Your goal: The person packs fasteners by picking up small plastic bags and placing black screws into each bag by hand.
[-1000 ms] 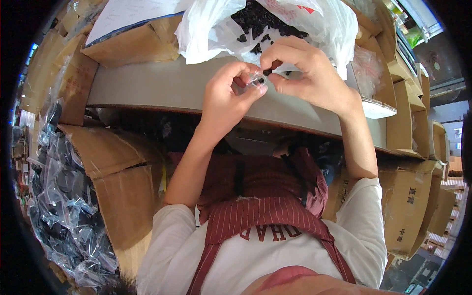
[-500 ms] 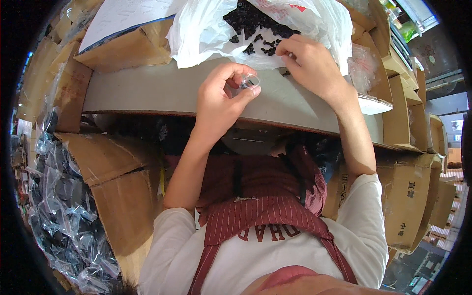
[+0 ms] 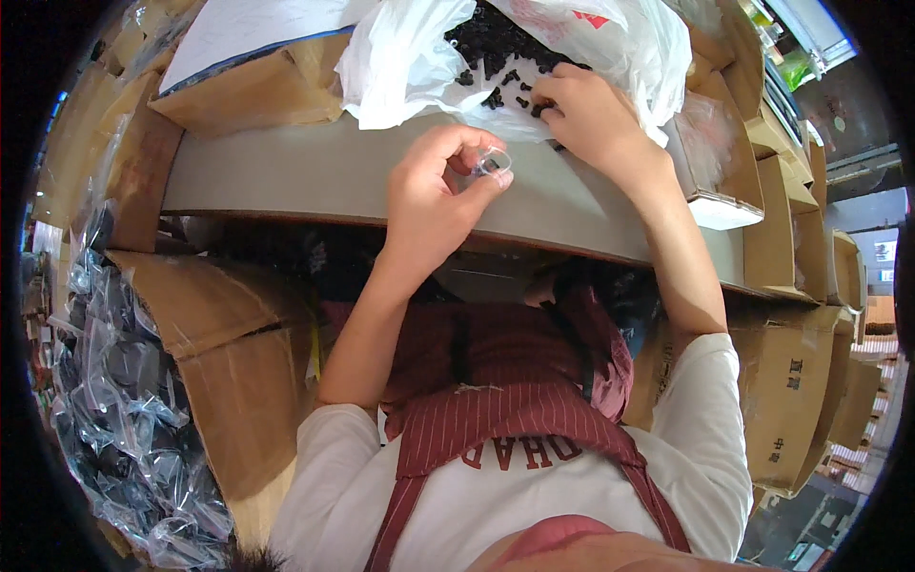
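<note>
Above the grey surface (image 3: 315, 176), left hand (image 3: 434, 195) pinches a small clear ring (image 3: 494, 162) between thumb and fingertips. Right hand (image 3: 586, 114) reaches into the white bag (image 3: 400, 57), fingers curled on the black bits (image 3: 496, 43); whether they pinch one I cannot tell. Ring looks light, stiff, likely slick, best held at its rim. Cardboard boxes (image 3: 243, 381) crowd both sides
</note>
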`<move>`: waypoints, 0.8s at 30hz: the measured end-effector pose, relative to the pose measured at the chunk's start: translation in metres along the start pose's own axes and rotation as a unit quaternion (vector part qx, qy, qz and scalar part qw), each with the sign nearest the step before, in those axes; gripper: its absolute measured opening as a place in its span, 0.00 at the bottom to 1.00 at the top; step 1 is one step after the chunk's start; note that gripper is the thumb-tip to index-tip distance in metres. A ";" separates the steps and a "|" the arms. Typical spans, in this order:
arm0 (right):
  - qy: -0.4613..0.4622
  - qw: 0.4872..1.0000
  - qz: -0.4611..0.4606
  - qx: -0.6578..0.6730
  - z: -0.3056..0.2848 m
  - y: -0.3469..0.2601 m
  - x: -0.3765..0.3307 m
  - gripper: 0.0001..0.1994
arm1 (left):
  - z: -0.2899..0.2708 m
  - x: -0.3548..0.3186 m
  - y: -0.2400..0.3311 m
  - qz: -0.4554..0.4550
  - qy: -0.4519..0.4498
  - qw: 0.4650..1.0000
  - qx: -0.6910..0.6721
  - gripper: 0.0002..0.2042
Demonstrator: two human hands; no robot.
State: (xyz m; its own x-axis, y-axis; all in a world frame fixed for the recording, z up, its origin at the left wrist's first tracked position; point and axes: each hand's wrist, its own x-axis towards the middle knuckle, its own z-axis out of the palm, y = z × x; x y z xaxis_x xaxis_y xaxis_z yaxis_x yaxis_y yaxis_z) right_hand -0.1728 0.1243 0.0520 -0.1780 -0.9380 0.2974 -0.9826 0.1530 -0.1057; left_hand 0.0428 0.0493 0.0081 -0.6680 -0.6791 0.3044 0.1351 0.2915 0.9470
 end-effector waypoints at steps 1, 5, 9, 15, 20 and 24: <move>-0.028 0.999 0.016 0.014 -0.002 0.000 0.001 0.09 | -0.001 0.000 0.000 -0.004 -0.005 1.000 0.007 0.11; -0.053 0.998 0.004 0.035 -0.004 0.003 0.003 0.07 | -0.001 0.000 -0.002 0.010 -0.003 1.000 0.000 0.11; -0.009 0.996 -0.020 0.087 -0.018 -0.004 -0.001 0.07 | -0.001 0.000 -0.008 0.030 -0.003 1.000 0.008 0.11; 0.040 0.950 -0.054 0.306 -0.049 -0.040 -0.016 0.08 | -0.001 0.001 -0.010 0.037 -0.004 0.999 0.004 0.12; 0.025 0.939 -0.077 0.334 -0.047 -0.046 -0.020 0.09 | 0.001 0.001 -0.006 0.033 0.005 0.999 -0.008 0.12; -0.004 0.932 -0.058 0.358 -0.045 -0.047 -0.020 0.09 | -0.001 0.001 -0.004 0.022 0.000 1.000 -0.003 0.12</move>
State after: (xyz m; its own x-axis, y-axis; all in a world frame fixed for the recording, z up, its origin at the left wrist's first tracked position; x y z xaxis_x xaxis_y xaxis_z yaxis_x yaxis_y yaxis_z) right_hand -0.1251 0.1501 0.0937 -0.0701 -0.9384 0.3383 -0.7074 -0.1923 -0.6801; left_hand 0.0422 0.0468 0.0043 -0.6609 -0.6660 0.3459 0.1690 0.3170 0.9333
